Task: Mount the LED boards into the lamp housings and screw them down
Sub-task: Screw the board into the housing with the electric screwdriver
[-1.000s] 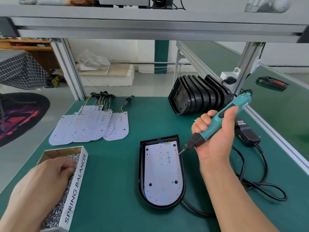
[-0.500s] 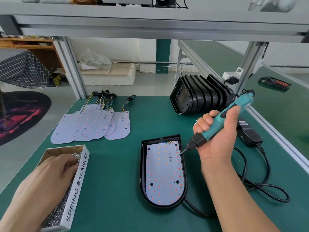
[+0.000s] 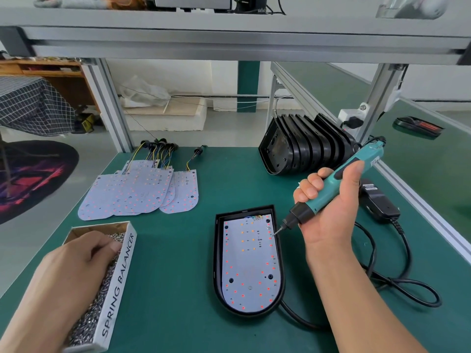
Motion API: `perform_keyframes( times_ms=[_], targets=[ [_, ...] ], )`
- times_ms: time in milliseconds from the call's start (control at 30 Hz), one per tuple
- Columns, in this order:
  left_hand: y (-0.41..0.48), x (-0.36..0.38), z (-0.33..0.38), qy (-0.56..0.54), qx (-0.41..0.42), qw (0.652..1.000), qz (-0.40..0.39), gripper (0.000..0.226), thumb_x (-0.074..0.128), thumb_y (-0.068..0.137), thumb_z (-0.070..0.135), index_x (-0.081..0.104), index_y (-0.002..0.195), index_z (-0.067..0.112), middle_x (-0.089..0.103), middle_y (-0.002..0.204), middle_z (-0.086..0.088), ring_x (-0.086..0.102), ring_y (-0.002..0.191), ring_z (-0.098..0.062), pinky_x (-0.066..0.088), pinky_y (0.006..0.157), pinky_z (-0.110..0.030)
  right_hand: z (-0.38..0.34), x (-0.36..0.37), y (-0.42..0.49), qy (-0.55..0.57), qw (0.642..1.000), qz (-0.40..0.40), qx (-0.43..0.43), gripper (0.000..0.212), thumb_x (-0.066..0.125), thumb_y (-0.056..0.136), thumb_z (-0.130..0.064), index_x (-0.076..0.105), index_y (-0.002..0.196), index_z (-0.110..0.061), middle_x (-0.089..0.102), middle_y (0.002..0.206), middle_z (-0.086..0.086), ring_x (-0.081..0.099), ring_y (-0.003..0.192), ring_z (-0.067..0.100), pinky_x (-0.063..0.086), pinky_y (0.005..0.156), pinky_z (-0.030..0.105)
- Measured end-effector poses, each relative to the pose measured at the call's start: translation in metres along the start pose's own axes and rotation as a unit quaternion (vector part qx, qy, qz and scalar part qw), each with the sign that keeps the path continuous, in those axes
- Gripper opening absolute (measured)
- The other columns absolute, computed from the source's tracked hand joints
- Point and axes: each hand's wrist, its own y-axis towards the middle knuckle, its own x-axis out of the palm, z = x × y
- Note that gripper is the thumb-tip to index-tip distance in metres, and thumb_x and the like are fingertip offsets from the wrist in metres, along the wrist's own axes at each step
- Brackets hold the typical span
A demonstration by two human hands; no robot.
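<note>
Head view: right hand [image 3: 328,210] grip wraps screwdriver [image 3: 367,159], bit at 2 o'clock edge of board [image 3: 248,263], seated in housing [image 3: 218,250] at table [image 3: 178,276] centre; left hand [image 3: 68,271] in box [image 3: 119,276], 8 o'clock, grip state indeterminable.

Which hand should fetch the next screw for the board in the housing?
Left. The left hand sits in the cardboard box of small metal screws, while the right hand grips the teal electric screwdriver, its bit over the white LED board.
</note>
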Motion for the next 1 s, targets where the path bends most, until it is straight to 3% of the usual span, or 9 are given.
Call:
perform_keyframes(
  times_ms=[167, 233, 300, 400, 500, 600, 733, 833, 1000],
  targets=[
    [0.013, 0.018, -0.040, -0.039, -0.061, 0.996, 0.047, 0.023, 0.056, 0.084, 0.057, 0.068, 0.102, 0.051, 0.066, 0.092, 0.038, 0.068, 0.076, -0.011, 0.061, 0.072, -0.046, 0.000, 0.000, 0.000, -0.004, 1.000, 0.000, -0.002, 0.057, 0.051, 0.099, -0.072, 0.059, 0.082, -0.018, 0.046, 0.069, -0.004, 0.044, 0.056, 0.012, 0.041, 0.053, 0.024],
    [0.014, 0.017, -0.047, -0.100, -0.087, 0.990, 0.055, 0.029, 0.056, 0.086, 0.058, 0.069, 0.111, 0.050, 0.069, 0.096, 0.031, 0.071, 0.083, -0.018, 0.064, 0.077, -0.043, 0.000, 0.001, -0.001, -0.005, 1.000, -0.002, 0.000, 0.057, 0.052, 0.099, -0.072, 0.059, 0.082, -0.018, 0.047, 0.069, -0.004, 0.044, 0.056, 0.012, 0.042, 0.053, 0.024],
    [0.009, 0.006, -0.036, -0.169, -0.106, 0.978, 0.065, 0.039, 0.055, 0.090, 0.059, 0.069, 0.124, 0.047, 0.073, 0.099, 0.023, 0.072, 0.090, -0.019, 0.065, 0.073, -0.038, 0.000, 0.001, -0.001, -0.001, 1.000, -0.005, 0.001, 0.057, 0.052, 0.099, -0.073, 0.060, 0.082, -0.019, 0.047, 0.069, -0.004, 0.044, 0.056, 0.012, 0.042, 0.053, 0.024],
    [-0.001, -0.011, 0.005, -0.233, -0.096, 0.964, 0.084, 0.038, 0.057, 0.095, 0.055, 0.071, 0.127, 0.042, 0.076, 0.102, 0.015, 0.071, 0.082, -0.013, 0.058, 0.053, -0.035, 0.000, 0.002, -0.002, 0.004, 1.000, -0.005, 0.002, 0.057, 0.051, 0.099, -0.072, 0.059, 0.082, -0.018, 0.046, 0.069, -0.004, 0.044, 0.055, 0.011, 0.041, 0.052, 0.024],
    [-0.009, -0.023, 0.042, -0.316, -0.062, 0.942, 0.091, 0.037, 0.062, 0.094, 0.056, 0.074, 0.124, 0.039, 0.078, 0.100, 0.008, 0.072, 0.088, -0.010, 0.058, 0.075, -0.031, -0.001, 0.004, -0.003, 0.012, 1.000, -0.006, 0.007, 0.058, 0.050, 0.099, -0.074, 0.059, 0.082, -0.018, 0.045, 0.070, -0.004, 0.043, 0.055, 0.012, 0.041, 0.052, 0.024],
    [-0.016, -0.032, 0.084, -0.385, -0.034, 0.921, 0.049, 0.020, 0.077, 0.092, 0.040, 0.077, 0.112, 0.040, 0.080, 0.095, 0.007, 0.073, 0.080, -0.004, 0.057, 0.069, -0.013, -0.001, 0.008, -0.005, 0.023, 1.000, -0.013, 0.014, 0.060, 0.047, 0.099, -0.074, 0.058, 0.082, -0.018, 0.045, 0.069, -0.004, 0.042, 0.054, 0.011, 0.040, 0.052, 0.023],
    [-0.021, -0.018, 0.137, -0.463, -0.008, 0.884, -0.058, 0.017, 0.085, 0.074, 0.030, 0.080, 0.091, 0.028, 0.078, 0.076, -0.007, 0.074, 0.065, -0.016, 0.058, 0.058, -0.019, 0.002, 0.014, -0.010, 0.036, 0.998, -0.033, 0.027, 0.061, 0.045, 0.099, -0.075, 0.059, 0.083, -0.018, 0.045, 0.069, -0.004, 0.043, 0.054, 0.011, 0.040, 0.051, 0.023],
    [-0.022, 0.007, 0.162, -0.493, -0.014, 0.856, -0.159, 0.017, 0.083, 0.083, 0.006, 0.083, 0.086, 0.022, 0.078, 0.075, -0.013, 0.073, 0.065, -0.017, 0.059, 0.061, -0.021, 0.006, 0.020, -0.017, 0.046, 0.997, -0.053, 0.037, 0.061, 0.045, 0.096, -0.076, 0.059, 0.084, -0.018, 0.046, 0.067, -0.004, 0.044, 0.052, 0.010, 0.041, 0.051, 0.023],
    [-0.039, 0.031, 0.177, -0.504, -0.047, 0.816, -0.278, 0.028, 0.075, 0.093, -0.006, 0.085, 0.091, 0.021, 0.081, 0.086, -0.013, 0.078, 0.075, -0.020, 0.060, 0.067, -0.023, 0.012, 0.031, -0.028, 0.037, 0.995, -0.089, 0.041, 0.066, 0.086, 0.065, -0.071, 0.057, 0.087, -0.017, 0.045, 0.069, -0.004, 0.044, 0.053, 0.009, 0.042, 0.051, 0.022]
  ],
)
